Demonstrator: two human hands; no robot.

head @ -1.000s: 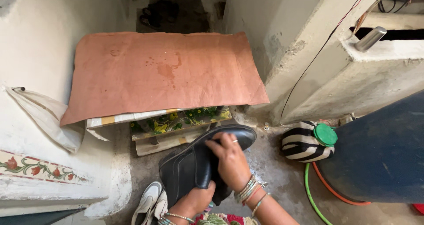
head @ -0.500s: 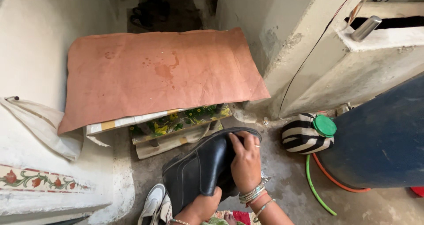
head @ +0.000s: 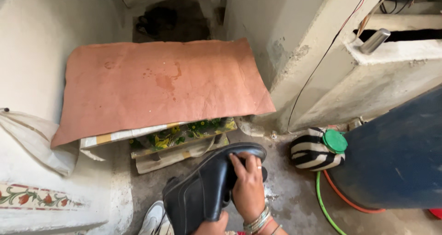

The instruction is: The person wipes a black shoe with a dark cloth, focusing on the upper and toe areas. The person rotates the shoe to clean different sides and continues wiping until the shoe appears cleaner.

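Observation:
A black leather shoe is held tilted above the concrete floor, toe toward the upper right. My right hand, with a ring and several bangles at the wrist, presses flat on the shoe near its toe and sole edge. My left hand grips the shoe's heel end at the bottom edge of the view and is mostly cut off. A white sneaker lies on the floor just left of the black shoe.
A brown sheet covers a low platform with floral cloth beneath. A striped jug with green cap sits right, beside a dark blue barrel and green and orange hoses. A white sack hangs left.
My right hand slid along the shoe's toe end, and the shoe sank a little lower in view. The camera tipped slightly, so my left hand is more cut off.

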